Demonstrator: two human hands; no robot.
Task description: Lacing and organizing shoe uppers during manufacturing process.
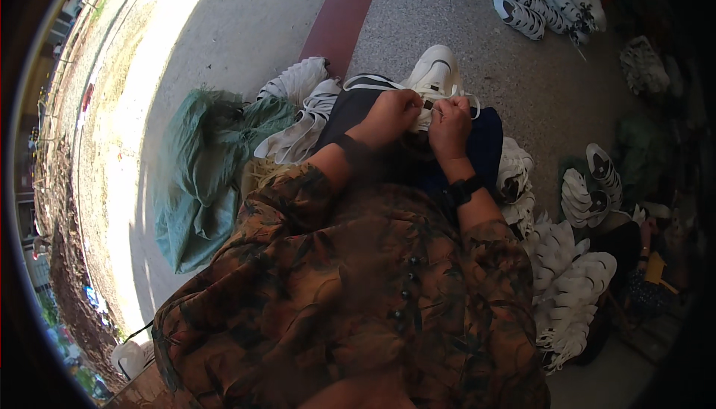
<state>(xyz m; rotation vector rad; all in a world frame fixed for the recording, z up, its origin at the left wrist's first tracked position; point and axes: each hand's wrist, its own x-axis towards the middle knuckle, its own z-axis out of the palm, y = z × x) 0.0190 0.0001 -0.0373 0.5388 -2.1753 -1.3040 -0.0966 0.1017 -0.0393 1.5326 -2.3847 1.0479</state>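
Observation:
A white sneaker [435, 70] lies on my lap, its toe pointing away from me. Over its tongue and eyelets both hands meet, with pale shoelace running about them. My left hand [397, 114] is curled closed at the left side of the lacing, a lace trailing off to its left. Beside it my right hand [450, 124] pinches a lace between thumb and fingers. A loop of white shoelace [475, 104] stands out to the right of the right hand. My hands hide the shoe's opening and much of the lacing.
A crumpled green sack [198, 178] lies to my left, near stacked white shoe uppers [297, 80]. More white shoe uppers [570, 275] are heaped at my right. Several black-and-white shoes [522, 10] sit at the far right. A red stripe [339, 17] crosses the grey floor.

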